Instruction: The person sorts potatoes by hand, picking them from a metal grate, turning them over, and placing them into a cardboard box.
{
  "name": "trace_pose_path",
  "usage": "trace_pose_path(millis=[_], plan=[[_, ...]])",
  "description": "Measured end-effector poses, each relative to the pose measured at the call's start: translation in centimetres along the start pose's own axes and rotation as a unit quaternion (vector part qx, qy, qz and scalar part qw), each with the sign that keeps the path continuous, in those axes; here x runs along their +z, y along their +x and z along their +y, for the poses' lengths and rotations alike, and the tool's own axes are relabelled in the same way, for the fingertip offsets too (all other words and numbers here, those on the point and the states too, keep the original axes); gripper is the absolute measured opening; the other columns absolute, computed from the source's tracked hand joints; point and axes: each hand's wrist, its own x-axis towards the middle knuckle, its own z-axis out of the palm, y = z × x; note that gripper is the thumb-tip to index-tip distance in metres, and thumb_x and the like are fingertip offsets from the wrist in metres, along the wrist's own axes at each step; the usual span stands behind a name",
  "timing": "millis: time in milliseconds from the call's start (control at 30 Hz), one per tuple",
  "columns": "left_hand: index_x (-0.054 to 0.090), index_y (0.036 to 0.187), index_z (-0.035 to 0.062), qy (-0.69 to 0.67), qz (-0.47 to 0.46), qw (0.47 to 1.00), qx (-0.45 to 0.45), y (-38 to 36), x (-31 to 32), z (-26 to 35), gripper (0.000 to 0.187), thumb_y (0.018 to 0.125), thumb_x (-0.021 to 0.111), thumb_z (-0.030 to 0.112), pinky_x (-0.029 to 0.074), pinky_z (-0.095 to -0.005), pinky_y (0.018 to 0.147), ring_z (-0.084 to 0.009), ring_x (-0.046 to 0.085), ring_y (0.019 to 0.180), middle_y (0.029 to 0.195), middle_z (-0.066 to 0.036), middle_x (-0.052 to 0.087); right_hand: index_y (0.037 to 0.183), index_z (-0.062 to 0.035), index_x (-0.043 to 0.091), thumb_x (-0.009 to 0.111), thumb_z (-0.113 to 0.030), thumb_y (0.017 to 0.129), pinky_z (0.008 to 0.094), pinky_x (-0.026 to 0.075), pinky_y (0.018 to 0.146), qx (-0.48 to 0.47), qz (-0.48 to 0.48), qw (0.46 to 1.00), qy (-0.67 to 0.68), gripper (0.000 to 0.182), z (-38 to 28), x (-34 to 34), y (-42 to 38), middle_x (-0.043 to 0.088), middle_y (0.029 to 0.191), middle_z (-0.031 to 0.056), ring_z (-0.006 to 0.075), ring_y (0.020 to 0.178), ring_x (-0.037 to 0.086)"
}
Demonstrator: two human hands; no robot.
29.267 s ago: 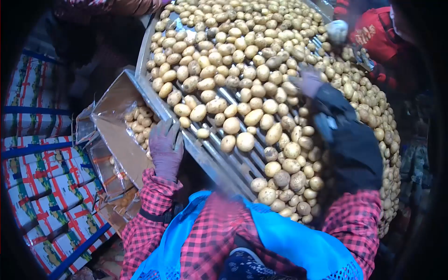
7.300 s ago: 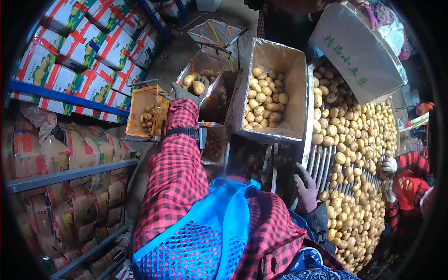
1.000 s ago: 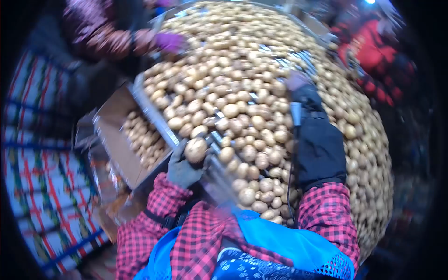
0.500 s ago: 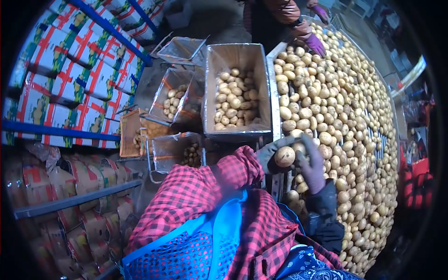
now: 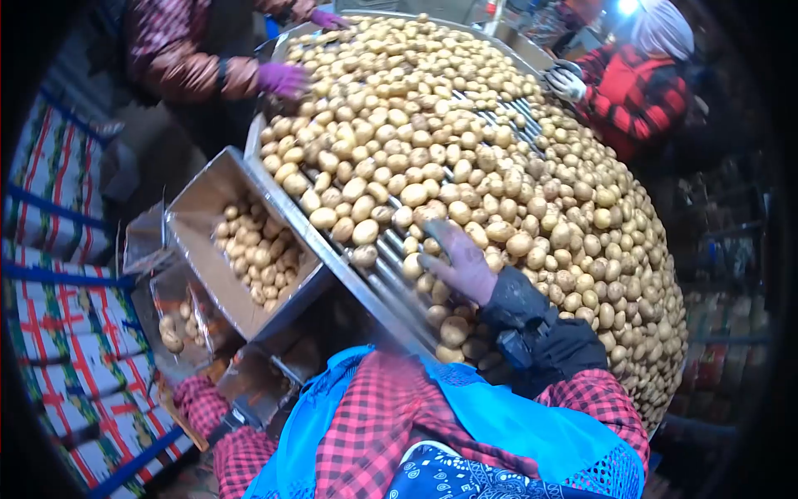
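My right hand (image 5: 464, 264), in a purple-grey glove, lies over the potatoes (image 5: 507, 208) on the sorting table, thumb and fingers apart with nothing gripped. Bare metal rollers (image 5: 397, 270) show just left of its fingertips. Down at the lower left, my left sleeve (image 5: 202, 405), in red-and-black check, reaches toward the small plastic-lined bins (image 5: 259, 384). The left hand itself is not visible there. Between the sleeve and the table stands a large lined cardboard box (image 5: 198, 218) partly filled with potatoes (image 5: 259, 254).
Across the table's far left end, a co-worker's purple-gloved hand (image 5: 284, 80) is at the potatoes. Another person (image 5: 636, 91) in a red vest works on the far right side. A metal rim (image 5: 328, 254) edges the table. Printed cartons (image 5: 62, 333) are stacked at left.
The view has turned to the right. Both hands were together around a large potato at the table edge; now they are apart, my left arm down by the bins and my right hand spread over the potatoes.
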Motion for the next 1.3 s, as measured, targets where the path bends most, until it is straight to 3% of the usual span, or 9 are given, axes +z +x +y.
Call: trace_pose_path(millis=[67,133,267,333,400,667,867,1133,1300], plan=[[0.049,0.137,0.0096,0.1,0.003,0.993,0.057,-1.1,1.6,-0.6,0.064,0.091,0.053,0.054,0.052,-0.042,0.088,-0.0307,0.059,0.107,0.128,-0.016,0.057,0.134,0.0008,0.049,0.066,-0.042,0.085,0.0502,0.036,0.107,-0.044,0.114,0.983,-0.135,0.067,3.9,-0.4,3.3,0.05,0.134,0.0283,0.0451,0.124,0.047],[0.048,0.139,0.0078,0.479,-0.125,0.786,0.37,-0.2,5.3,-3.0,0.066,0.092,0.052,0.055,0.05,-0.0452,0.091,-0.0325,0.056,0.113,0.131,-0.02,0.054,0.14,-0.0018,0.045,0.062,-0.052,0.087,0.0517,0.029,0.112,0.025,0.106,0.982,-0.157,0.075,7.7,-1.5,6.5,0.04,0.146,0.0268,0.046,0.135,0.035],[0.05,0.137,0.0014,0.508,-0.317,0.689,0.409,-17.8,21.4,-17.3,0.054,0.087,0.065,0.013,0.037,-0.0416,0.108,-0.0333,0.048,0.128,0.139,-0.02,0.051,0.147,-0.0061,0.036,0.054,-0.059,0.089,0.0567,0.023,0.113,0.141,0.004,0.948,-0.286,0.08,13.6,-2.6,12.9,0.031,0.153,0.0243,0.0472,0.14,0.026],[0.054,0.134,0.0033,0.57,-0.441,0.469,0.511,-20.5,24.9,-21.0,0.062,0.08,0.074,0.026,0.035,-0.0467,0.11,-0.039,0.046,0.13,0.138,-0.022,0.05,0.148,-0.0076,0.036,0.051,-0.057,0.091,0.0504,0.026,0.115,0.154,-0.019,0.97,-0.188,0.077,16.6,-3.5,16.4,0.032,0.151,0.0282,0.0436,0.142,0.025],[0.056,0.133,0.0076,0.601,-0.446,0.407,0.523,-21.5,27.6,-24.3,0.063,0.077,0.075,0.028,0.035,-0.051,0.108,-0.0424,0.047,0.126,0.137,-0.021,0.05,0.149,-0.0078,0.034,0.05,-0.057,0.092,0.0492,0.031,0.113,0.147,0.022,0.957,-0.251,0.078,20.5,-3.6,19.4,0.032,0.149,0.0308,0.0444,0.141,0.028],[0.05,0.141,0.0142,0.676,-0.364,0.39,0.508,-19.1,28.6,-28.5,0.069,0.078,0.073,0.032,0.031,-0.05,0.112,-0.0388,0.04,0.133,0.142,-0.018,0.045,0.154,-0.0078,0.021,0.048,-0.068,0.09,0.0534,0.036,0.109,0.271,-0.012,0.944,-0.187,0.091,23.7,-8.2,24.6,0.039,0.146,0.0279,0.0464,0.137,0.035],[0.049,0.142,0.015,0.681,-0.371,0.396,0.492,-19.0,28.4,-28.5,0.07,0.079,0.073,0.033,0.029,-0.0501,0.113,-0.0384,0.039,0.134,0.144,-0.018,0.044,0.143,-0.0069,0.042,0.056,-0.056,0.088,0.0557,0.032,0.107,-0.065,0.038,0.931,-0.357,0.075,15.1,-0.8,15.9,0.038,0.148,0.0191,0.0414,0.131,0.04],[0.052,0.14,0.0148,0.668,-0.373,0.41,0.496,-18.8,28.4,-28.4,0.067,0.079,0.072,0.034,0.029,-0.05,0.113,-0.0386,0.039,0.134,0.142,-0.017,0.045,0.12,-0.0066,0.058,0.058,-0.035,0.089,0.0479,0.045,0.091,-0.11,0.107,0.955,-0.253,0.042,12.8,-4.6,17.9,0.06,0.115,0.0184,0.0366,0.109,0.057],[0.053,0.138,0.0153,0.671,-0.37,0.405,0.498,-18.6,28.2,-28.6,0.066,0.078,0.073,0.034,0.029,-0.0503,0.113,-0.0383,0.039,0.134,0.143,-0.017,0.046,0.102,-0.0095,0.065,0.063,-0.023,0.083,0.0442,0.054,0.079,-0.021,-0.056,0.938,-0.341,0.024,9.8,2.6,23.5,0.067,0.098,0.0129,0.0328,0.09,0.067]])
